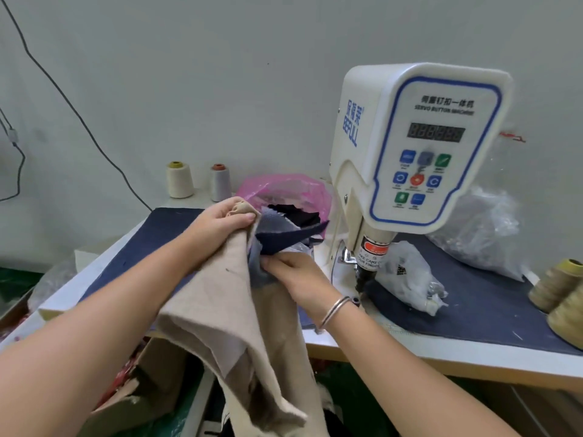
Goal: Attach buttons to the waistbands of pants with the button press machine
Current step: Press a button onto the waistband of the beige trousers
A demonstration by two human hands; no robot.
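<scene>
Beige pants (220,310) hang from the table's front edge down toward the floor. My left hand (220,220) grips the top end of the beige fabric, lifted above the table. My right hand (295,274) pinches a grey-blue lining piece (257,263) at the waistband, just left of the press head. The white button press machine (419,143) stands at right, its plunger (367,266) pointing down at the table. No button is visible in either hand.
A pink plastic bag (284,187) of dark fabric scraps sits behind my hands. Clear plastic bags (407,275) lie right of the plunger. Thread cones stand at the back left (179,179) and far right (558,285). A dark blue mat (492,307) covers the table. Cardboard boxes (151,392) sit below.
</scene>
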